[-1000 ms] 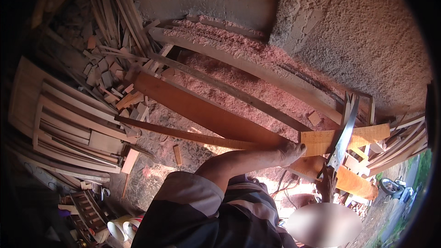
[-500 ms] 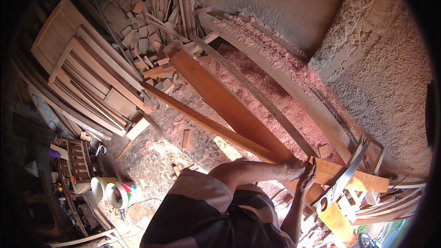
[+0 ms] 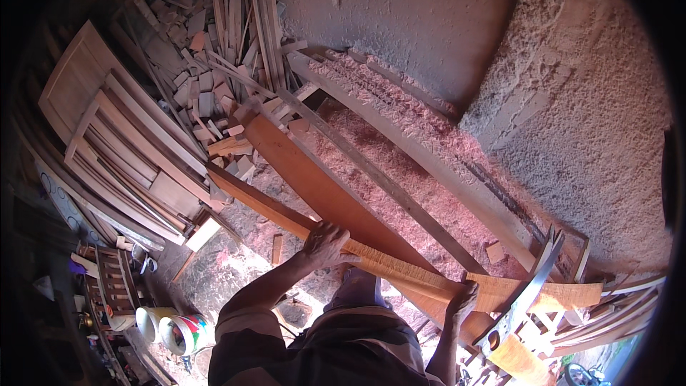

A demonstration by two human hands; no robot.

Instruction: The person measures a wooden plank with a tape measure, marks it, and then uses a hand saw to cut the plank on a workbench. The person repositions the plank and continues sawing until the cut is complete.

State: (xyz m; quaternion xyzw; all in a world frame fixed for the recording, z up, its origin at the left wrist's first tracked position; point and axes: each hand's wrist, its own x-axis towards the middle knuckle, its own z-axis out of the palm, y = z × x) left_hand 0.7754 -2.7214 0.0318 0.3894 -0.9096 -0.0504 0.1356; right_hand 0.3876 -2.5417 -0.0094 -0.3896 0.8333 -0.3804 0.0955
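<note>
My left hand is shut around a long narrow wooden plank near its middle. My right hand grips the same plank closer to its near end, where the wood is lighter. The plank slants from the upper left to the lower right. It lies across a wide reddish-brown board on the sawdust-covered ground. My body and striped clothing fill the bottom of the view.
Framed wooden door panels lean stacked at the left, beside a pile of offcut blocks and thin strips. Sawdust covers the ground below a rough plastered wall. Paint cans stand at the lower left. A metal blade sits among planks at the lower right.
The view has swung, so the planks now run more steeply. My left hand has moved up the narrow plank, away from my right hand at the near end.
</note>
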